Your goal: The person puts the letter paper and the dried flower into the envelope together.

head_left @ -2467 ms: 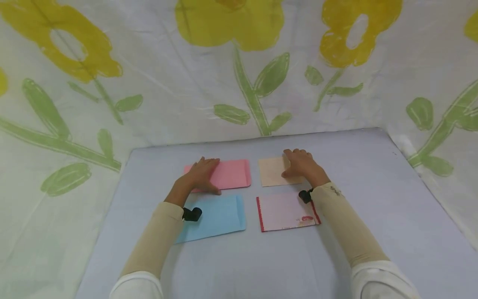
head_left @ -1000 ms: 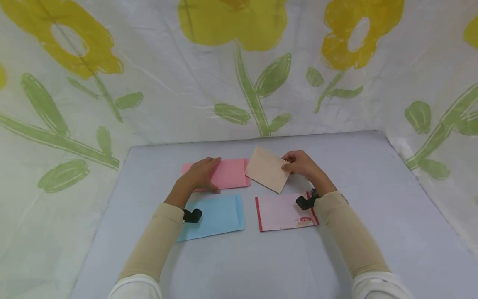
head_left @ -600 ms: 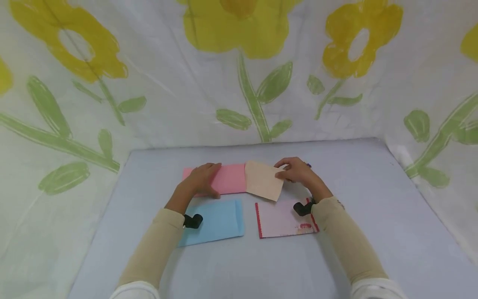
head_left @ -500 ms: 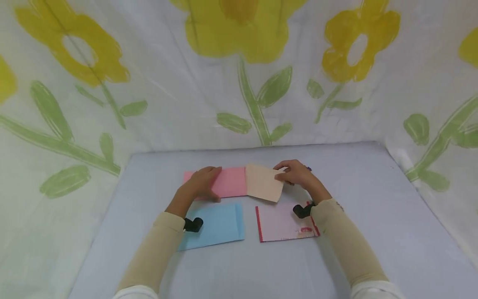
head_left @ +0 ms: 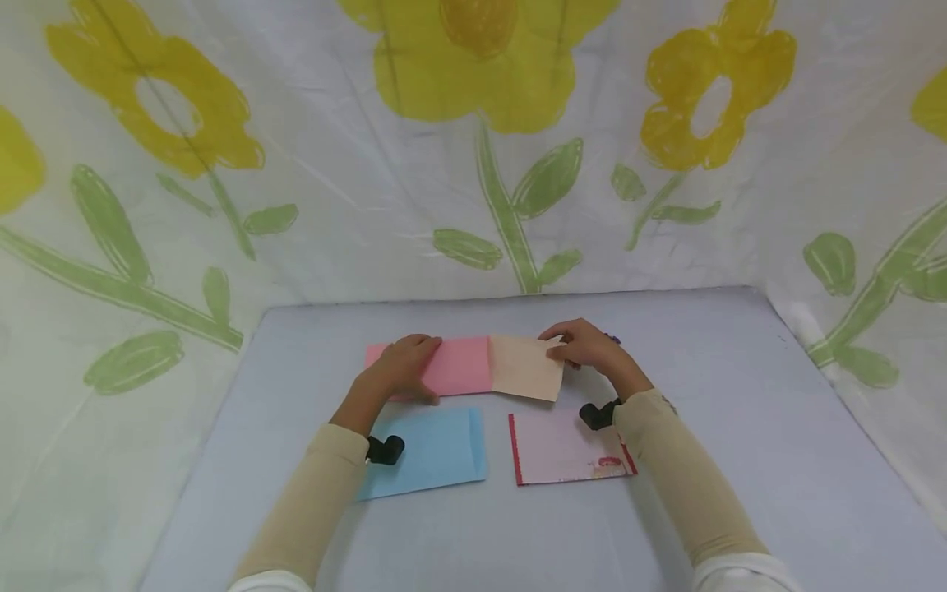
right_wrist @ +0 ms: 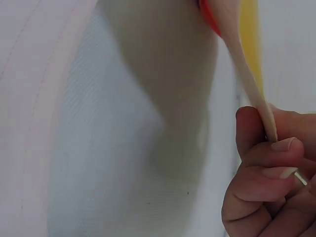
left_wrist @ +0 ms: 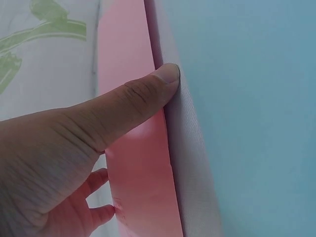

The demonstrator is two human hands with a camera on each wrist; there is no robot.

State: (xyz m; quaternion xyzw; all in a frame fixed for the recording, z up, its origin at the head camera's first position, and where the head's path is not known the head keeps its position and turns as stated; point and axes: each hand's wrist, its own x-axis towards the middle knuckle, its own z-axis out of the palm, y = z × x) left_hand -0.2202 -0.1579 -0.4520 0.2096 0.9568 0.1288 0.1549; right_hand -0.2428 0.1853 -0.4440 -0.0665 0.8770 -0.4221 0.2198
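My left hand (head_left: 403, 366) spans the pink envelope (head_left: 462, 366) at the back left of the table. In the left wrist view, its thumb lies on one long edge and its fingertips touch the other. My right hand (head_left: 588, 344) pinches the right edge of a beige card (head_left: 525, 366) between thumb and fingers, also seen by the right wrist camera, where the card (right_wrist: 252, 84) appears nearly edge-on and bent. The card's left edge meets the envelope's right end, over its flap; I cannot tell whether it is inside. Its right side is raised off the table.
Nearer the front, a light blue envelope (head_left: 432, 452) lies flat below the left wrist. To its right is a pale pink envelope (head_left: 558, 448) with red side borders, partly under the right wrist's black camera (head_left: 598, 415). A flower-painted cloth (head_left: 370, 247) hangs behind the table.
The right hand has picked up the beige card, turned it askew and brought it left against the pink envelope's end, then straightened it somewhat. The left hand has stayed on the pink envelope.
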